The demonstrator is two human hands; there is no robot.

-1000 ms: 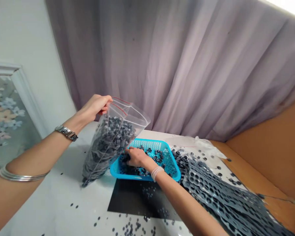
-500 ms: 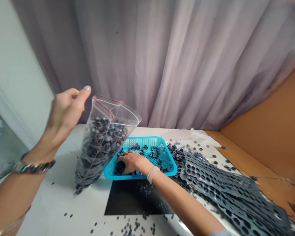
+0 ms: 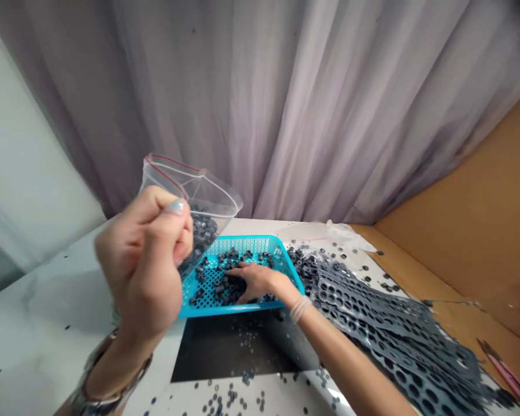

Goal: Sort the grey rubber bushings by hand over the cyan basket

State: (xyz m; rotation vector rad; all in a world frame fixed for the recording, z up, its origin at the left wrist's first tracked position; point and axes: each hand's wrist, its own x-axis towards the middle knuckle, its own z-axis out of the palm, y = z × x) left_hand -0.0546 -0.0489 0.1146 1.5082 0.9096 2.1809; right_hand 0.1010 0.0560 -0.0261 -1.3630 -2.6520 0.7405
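My left hand [image 3: 149,257] is closed in a fist in front of the clear zip bag, thumb pressed over the curled fingers. Whatever is inside the fist is hidden. The zip bag [image 3: 216,193] stands with its red-edged mouth gaping, partly filled with small black ring-like pieces, and my fist covers much of its front. My right hand [image 3: 257,281] reaches into the blue plastic basket [image 3: 238,312]. Its fingers are spread and bent over a cluster of black pieces [image 3: 226,289], touching them. More pieces lie about the basket floor.
Dark perforated sheets [image 3: 385,318] lie stacked on the right, with loose black pieces heaped beside them. A black mat [image 3: 212,352] lies before the basket, and small black discs [image 3: 231,398] are scattered nearby. Pink-handled scissors [image 3: 509,375] rest at far right. A crumpled clear bag [image 3: 346,236] lies behind.
My left hand has come down and right, from beside the bag's mouth to in front of the bag. My right hand has shifted right inside the basket, baring part of its left floor.
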